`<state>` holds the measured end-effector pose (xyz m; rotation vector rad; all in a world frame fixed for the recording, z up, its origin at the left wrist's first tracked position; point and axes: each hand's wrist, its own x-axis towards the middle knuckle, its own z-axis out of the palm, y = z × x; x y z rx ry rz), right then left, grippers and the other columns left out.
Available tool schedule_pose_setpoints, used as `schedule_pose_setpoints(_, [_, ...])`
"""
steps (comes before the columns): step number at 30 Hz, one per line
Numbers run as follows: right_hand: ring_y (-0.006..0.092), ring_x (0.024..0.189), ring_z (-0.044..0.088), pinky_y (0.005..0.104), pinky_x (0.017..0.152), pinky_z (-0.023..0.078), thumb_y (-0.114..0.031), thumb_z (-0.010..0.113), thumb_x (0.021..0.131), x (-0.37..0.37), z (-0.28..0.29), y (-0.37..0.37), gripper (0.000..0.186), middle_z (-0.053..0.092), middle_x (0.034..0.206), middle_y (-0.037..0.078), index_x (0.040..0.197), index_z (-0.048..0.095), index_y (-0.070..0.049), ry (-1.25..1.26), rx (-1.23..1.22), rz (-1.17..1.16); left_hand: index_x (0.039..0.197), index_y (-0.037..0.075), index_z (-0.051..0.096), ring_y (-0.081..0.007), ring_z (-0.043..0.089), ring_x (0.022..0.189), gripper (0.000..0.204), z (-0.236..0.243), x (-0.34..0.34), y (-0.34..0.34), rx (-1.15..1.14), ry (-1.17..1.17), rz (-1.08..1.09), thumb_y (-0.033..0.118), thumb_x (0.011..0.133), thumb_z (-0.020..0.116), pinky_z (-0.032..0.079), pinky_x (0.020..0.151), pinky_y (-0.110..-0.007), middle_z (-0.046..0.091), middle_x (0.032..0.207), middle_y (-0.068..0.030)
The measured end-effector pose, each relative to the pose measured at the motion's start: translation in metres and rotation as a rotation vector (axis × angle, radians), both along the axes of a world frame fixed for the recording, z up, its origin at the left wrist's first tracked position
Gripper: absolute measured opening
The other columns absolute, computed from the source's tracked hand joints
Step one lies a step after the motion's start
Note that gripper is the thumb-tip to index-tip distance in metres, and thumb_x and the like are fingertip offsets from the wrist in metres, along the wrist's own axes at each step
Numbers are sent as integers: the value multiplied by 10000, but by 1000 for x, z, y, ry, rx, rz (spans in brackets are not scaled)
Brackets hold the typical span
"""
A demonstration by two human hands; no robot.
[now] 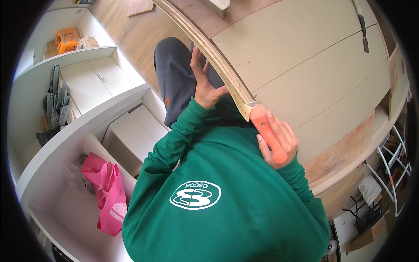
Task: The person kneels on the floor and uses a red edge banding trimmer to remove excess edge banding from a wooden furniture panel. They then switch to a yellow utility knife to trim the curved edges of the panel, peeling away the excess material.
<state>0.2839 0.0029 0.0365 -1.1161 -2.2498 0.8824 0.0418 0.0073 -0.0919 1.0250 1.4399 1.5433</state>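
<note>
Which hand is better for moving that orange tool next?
Probably the right hand: it grips the orange-handled tool, whose far end sits at the end of the wooden strip. The left hand is spread beside the strip, away from the handle.

Head view, taken from the left one of two fisheye cameras worn side by side on your head. The lens faces steeply downward: your green sweatshirt (244,187) fills the lower middle at close range, with your left hand (206,87) and right hand (281,139) near the center. The wooden floor (115,22) lies farther off, upper left. The frame is upright and unmirrored; toward its dark circular rim, the white cabinet's edge (87,120) bows.
</note>
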Motion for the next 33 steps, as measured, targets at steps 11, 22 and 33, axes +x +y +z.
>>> schedule_pose_setpoints(11, [307, 831, 660, 360, 729, 539, -45, 682, 676, -4, -4, 3, 581, 672, 1070, 176, 1243, 590, 41, -21, 55, 8, 1521, 59, 100, -284, 218, 1427, 911, -25, 60, -7, -50, -583, 218, 568, 900, 531, 252, 1150, -452, 141, 1565, -150])
schedule_pose_setpoints(22, [268, 800, 686, 329, 651, 540, -18, 662, 626, -6, -8, 2, 568, 693, 1030, 162, 1190, 622, 41, -21, 77, -54, 1497, 55, 143, -275, 255, 1396, 835, -35, 76, -19, -185, -757, 13, 519, 912, 519, 268, 1136, -438, 191, 1523, -146])
schedule_pose_setpoints(33, [294, 856, 670, 351, 731, 548, -15, 685, 661, -15, -6, 3, 580, 678, 1074, 158, 1235, 606, 16, 10, 34, -77, 1472, 51, 187, -266, 292, 1366, 760, -32, 73, -29, -200, -772, -101, 471, 925, 507, 285, 1122, -423, 241, 1482, -141])
